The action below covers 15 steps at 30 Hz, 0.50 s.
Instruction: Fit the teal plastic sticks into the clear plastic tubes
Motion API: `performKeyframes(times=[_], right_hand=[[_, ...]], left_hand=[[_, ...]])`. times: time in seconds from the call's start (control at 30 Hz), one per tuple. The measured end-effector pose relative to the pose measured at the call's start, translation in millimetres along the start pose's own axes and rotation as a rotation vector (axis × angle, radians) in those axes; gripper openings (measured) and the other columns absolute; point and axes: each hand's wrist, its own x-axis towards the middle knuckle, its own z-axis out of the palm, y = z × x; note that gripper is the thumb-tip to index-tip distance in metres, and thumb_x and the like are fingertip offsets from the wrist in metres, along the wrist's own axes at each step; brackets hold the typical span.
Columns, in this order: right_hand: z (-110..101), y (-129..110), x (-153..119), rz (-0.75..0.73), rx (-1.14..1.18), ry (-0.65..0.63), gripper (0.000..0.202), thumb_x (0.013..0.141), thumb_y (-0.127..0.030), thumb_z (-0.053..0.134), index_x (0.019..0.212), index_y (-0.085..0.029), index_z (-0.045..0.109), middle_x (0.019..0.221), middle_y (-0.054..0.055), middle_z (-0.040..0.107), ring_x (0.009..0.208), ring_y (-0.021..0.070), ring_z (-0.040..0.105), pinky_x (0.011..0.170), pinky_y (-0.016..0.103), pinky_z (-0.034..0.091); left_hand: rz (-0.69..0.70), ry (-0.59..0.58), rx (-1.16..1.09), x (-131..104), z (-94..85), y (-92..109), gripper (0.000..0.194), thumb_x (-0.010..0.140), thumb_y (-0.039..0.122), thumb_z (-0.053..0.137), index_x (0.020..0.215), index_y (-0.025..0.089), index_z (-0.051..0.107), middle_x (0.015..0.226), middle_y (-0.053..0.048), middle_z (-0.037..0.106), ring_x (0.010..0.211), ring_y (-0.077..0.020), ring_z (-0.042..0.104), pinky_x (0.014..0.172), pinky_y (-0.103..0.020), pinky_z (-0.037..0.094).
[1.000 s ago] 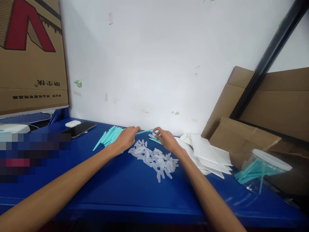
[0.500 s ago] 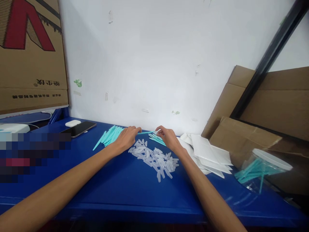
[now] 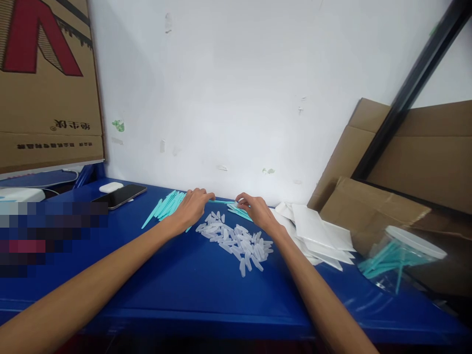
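A slim teal stick (image 3: 223,202), perhaps an eyebrow razor, spans the gap between my hands. My left hand (image 3: 194,202) pinches its left end. At the other end, my right hand (image 3: 255,209) has thumb and fingers closed around the tip, where a small whitish cap partly shows. Below and between the hands lies a pile of translucent plastic caps (image 3: 236,241). More teal sticks (image 3: 167,205) are bunched beside my left hand, partly covered by it. Under my right hand several capped-looking teal sticks (image 3: 239,211) lie together.
White paper packets (image 3: 319,231) are stacked to the right on the blue table (image 3: 184,290). Beyond them, a clear tub (image 3: 398,260) with a white lid holds teal sticks. A phone (image 3: 123,195) and white case (image 3: 111,187) lie at left. Cardboard (image 3: 368,206) leans at right.
My left hand has shifted slightly left. The stick stays between both hands, and the whitish cap shows less at my right fingertips. The piles look the same.
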Motion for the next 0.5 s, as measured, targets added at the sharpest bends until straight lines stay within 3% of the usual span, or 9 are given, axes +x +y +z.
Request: performKeyframes(times=[0.2, 0.37, 0.5], right_hand=[[-2.1, 0.2, 0.0, 0.010, 0.048, 0.002, 0.014, 0.092, -0.026, 0.054, 0.105, -0.027, 0.060, 0.091, 0.001, 0.074, 0.085, 0.0184, 0.069, 0.078, 0.030, 0.049], [-1.6, -11.9, 0.4, 0.028, 0.185, -0.015, 0.011, 0.091, -0.029, 0.056, 0.101, -0.026, 0.060, 0.089, 0.001, 0.074, 0.088, 0.0192, 0.069, 0.081, 0.032, 0.049], [3.8, -16.9, 1.8, 0.081, 0.310, 0.038, 0.011, 0.087, -0.031, 0.061, 0.095, -0.024, 0.061, 0.088, 0.002, 0.074, 0.089, 0.0203, 0.070, 0.083, 0.034, 0.051]], left_hand=[[0.046, -0.014, 0.007, -0.3, -1.0, 2.2, 0.046, 0.082, -0.002, 0.039, 0.111, 0.024, 0.063, 0.094, -0.009, 0.063, 0.091, -0.0241, 0.056, 0.077, -0.035, 0.038], [0.111, -0.005, -0.093, 0.0, -5.5, 3.3, 0.037, 0.090, 0.008, 0.038, 0.110, 0.022, 0.065, 0.098, -0.009, 0.064, 0.094, -0.0231, 0.055, 0.080, -0.035, 0.040], [0.074, 0.046, -0.232, 0.7, -13.8, 1.5, 0.032, 0.093, 0.016, 0.039, 0.105, 0.021, 0.069, 0.096, -0.008, 0.066, 0.096, -0.0229, 0.055, 0.080, -0.034, 0.043]])
